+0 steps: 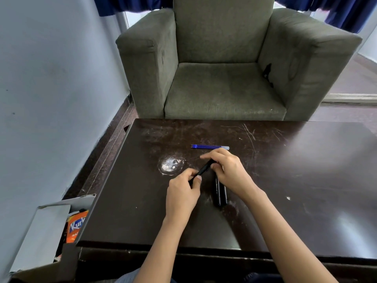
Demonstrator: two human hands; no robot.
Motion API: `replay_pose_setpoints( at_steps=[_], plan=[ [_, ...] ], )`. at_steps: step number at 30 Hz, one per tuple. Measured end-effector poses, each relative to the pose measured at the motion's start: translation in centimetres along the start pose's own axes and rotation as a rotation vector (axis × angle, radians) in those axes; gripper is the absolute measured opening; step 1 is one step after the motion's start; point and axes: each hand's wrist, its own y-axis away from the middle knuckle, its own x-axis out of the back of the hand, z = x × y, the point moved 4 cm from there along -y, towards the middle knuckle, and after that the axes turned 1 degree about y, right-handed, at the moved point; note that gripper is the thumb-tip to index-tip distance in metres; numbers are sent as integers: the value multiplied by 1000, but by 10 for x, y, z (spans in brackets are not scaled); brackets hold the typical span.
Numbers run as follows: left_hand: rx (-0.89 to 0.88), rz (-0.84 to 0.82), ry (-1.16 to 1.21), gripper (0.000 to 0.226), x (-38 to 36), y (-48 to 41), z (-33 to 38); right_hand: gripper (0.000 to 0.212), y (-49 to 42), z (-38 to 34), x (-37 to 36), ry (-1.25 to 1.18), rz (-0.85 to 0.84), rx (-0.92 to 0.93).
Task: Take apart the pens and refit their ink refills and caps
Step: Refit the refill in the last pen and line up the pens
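Note:
A black pen (204, 168) is held just above the dark table (306, 180) between both hands. My left hand (182, 196) pinches its near end with thumb and fingers. My right hand (228, 170) grips its far end, fingers curled round it. A few blue ink refills (210, 147) lie side by side on the table just beyond my right hand. Black pen barrels (220, 192) lie together on the table under my right wrist, partly hidden by it.
A whitish round stain (170, 165) marks the table left of the hands. A grey armchair (224, 68) stands behind the table's far edge. An open cardboard box (47, 231) with an orange snack packet (76, 226) sits on the floor at the table's near left corner.

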Motion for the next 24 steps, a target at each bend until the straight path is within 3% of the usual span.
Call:
replay_pose_setpoints(
  at_steps=[3,6,10,16,24],
  plan=[
    [30,38,57,9,2,2,0,49,3,7,10,19,79,-100],
    [49,143,50,9,5,1,-5,42,7,23,23,34,186,-287],
    [91,185,45,7,-2,-3,-5,37,16,43,21,54,91,-510],
    [202,83,-91,13,-26,-12,0,36,22,41,8,35,-40,-577],
    [184,29,-144,16,-42,-14,16,46,24,37,-4,37,-97,-635]
  ],
)
